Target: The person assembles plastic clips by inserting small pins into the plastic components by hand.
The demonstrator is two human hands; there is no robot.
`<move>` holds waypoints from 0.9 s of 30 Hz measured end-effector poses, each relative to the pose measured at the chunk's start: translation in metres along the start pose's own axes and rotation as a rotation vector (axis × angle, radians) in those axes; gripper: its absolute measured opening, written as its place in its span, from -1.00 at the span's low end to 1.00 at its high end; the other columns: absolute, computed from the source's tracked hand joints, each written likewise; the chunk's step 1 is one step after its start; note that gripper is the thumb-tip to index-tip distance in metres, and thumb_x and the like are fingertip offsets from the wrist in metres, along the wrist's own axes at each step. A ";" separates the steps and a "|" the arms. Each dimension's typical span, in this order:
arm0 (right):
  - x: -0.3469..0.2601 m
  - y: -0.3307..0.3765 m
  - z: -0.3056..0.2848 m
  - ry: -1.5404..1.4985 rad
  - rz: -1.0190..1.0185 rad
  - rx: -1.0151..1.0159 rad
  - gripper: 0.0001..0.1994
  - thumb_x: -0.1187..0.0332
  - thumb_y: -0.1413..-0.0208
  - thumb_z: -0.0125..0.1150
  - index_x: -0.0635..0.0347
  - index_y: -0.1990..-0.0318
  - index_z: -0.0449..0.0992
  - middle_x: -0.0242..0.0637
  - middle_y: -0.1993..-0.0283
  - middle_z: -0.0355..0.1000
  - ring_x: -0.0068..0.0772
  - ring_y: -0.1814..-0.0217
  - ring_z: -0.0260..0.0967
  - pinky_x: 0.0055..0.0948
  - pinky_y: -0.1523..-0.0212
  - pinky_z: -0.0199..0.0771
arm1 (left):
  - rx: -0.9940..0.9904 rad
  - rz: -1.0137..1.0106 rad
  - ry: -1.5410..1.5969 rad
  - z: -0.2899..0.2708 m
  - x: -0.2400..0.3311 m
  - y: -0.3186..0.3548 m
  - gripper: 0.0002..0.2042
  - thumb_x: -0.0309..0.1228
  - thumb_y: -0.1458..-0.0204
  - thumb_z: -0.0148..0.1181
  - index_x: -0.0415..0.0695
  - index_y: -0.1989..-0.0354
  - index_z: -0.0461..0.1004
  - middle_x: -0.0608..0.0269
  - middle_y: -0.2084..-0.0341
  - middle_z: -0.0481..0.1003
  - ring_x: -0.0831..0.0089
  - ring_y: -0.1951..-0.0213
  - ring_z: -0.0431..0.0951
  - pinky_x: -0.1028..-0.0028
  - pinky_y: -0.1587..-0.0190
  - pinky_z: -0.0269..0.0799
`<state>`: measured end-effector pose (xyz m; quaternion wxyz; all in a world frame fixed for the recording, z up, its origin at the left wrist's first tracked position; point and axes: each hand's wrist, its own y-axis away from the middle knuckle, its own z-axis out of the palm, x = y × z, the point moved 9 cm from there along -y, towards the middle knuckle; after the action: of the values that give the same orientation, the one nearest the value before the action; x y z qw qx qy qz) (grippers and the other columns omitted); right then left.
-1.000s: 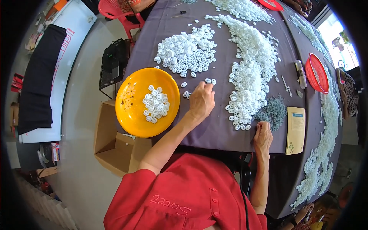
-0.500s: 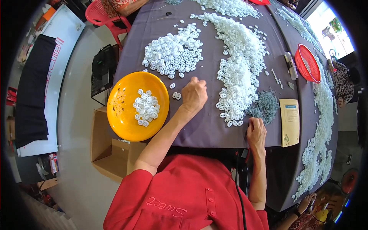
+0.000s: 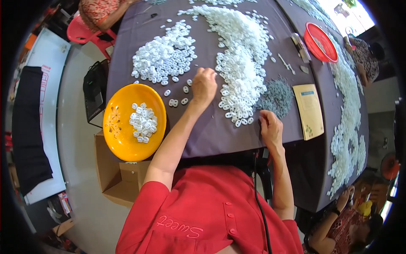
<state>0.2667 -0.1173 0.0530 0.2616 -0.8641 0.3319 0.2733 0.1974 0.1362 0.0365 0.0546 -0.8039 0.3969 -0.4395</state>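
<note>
My left hand is closed, its fingertips bent together at the left edge of a long heap of white oval two-hole plastic pieces. Whatever lies in its fingers is too small to make out. Several loose white pieces lie on the cloth just left of that hand. My right hand rests at the table's near edge, fingers curled and pinched beside a pile of small blue-grey plastic bits. Its fingertips partly hide anything between them. Farther left is a looser heap of white pieces.
A yellow bowl at the left holds several white pieces, above an open cardboard box. Right of the blue-grey pile lie a yellow booklet and a red basket. Other people sit around the grey-clothed table.
The view has shifted, moving the table's contents leftward. My left hand has gone from the cloth between the heaps to the long heap's edge, uncovering loose pieces. My right hand stays by the blue-grey bits.
</note>
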 end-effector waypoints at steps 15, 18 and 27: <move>0.026 0.010 0.031 -0.791 0.479 -0.187 -0.92 0.51 -0.03 0.09 0.29 0.31 0.45 -0.44 0.49 0.38 -0.69 0.53 0.27 -0.67 0.50 0.30 | -0.533 -0.562 0.909 0.020 0.057 0.118 -0.88 -0.57 0.00 0.01 -0.26 0.32 0.48 0.31 0.63 0.43 0.65 0.67 0.42 0.65 0.68 0.36; 0.019 0.010 0.033 -0.882 0.435 -0.204 -0.92 0.52 -0.02 0.10 0.29 0.30 0.43 -0.42 0.49 0.38 -0.70 0.53 0.27 -0.67 0.52 0.29 | -0.595 -0.526 0.878 0.031 0.074 0.121 -0.87 -0.55 0.00 0.02 -0.27 0.31 0.49 0.31 0.63 0.44 0.65 0.67 0.42 0.65 0.67 0.37; 0.014 0.013 0.035 -0.883 0.396 -0.283 -0.92 0.57 -0.02 0.09 0.30 0.30 0.37 -0.40 0.48 0.38 -0.70 0.52 0.26 -0.69 0.51 0.28 | -0.661 -0.458 0.912 0.041 0.085 0.119 -0.87 -0.49 0.00 0.03 -0.30 0.40 0.47 0.31 0.67 0.44 0.66 0.69 0.41 0.63 0.69 0.35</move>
<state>0.2557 -0.1089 0.0154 0.2006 -0.6135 0.3068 0.6994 0.1833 -0.0133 0.0164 -0.4692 -0.5740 0.3128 -0.5937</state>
